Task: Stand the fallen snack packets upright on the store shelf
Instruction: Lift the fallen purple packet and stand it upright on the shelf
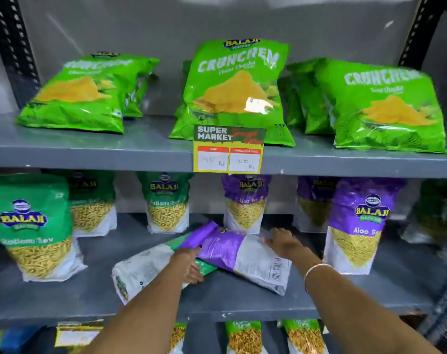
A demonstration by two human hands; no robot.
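Middle grey metal shelf (243, 300): two packets lie fallen between the hands. A purple-and-white plastic snack packet (243, 254) lies flat, back side up, barcode toward the shelf's front edge, slanted across a green-and-white plastic snack packet (143, 269) that lies under its purple end.

Left hand (189, 264): fingers curled down over the green strip where the two packets overlap, thumb side against the purple packet's edge. Whether it pinches or only presses, cannot tell.

Right hand (283, 242): fingers spread, palm down on the far white end of the purple packet, flat rather than gripping. A thin silver bangle (315, 270) sits on that wrist.

Beyond the right hand stands an upright purple Aloo Sev pouch (245, 203); to its right, a larger one (357, 226). Left of the left hand, an upright green Ratlami Sev pouch (36, 226); beyond it, a smaller one (167, 203).

Shelf above the hands: bright green Crunchem chip bags (232, 90), with a yellow price tag (228, 149) on the edge.
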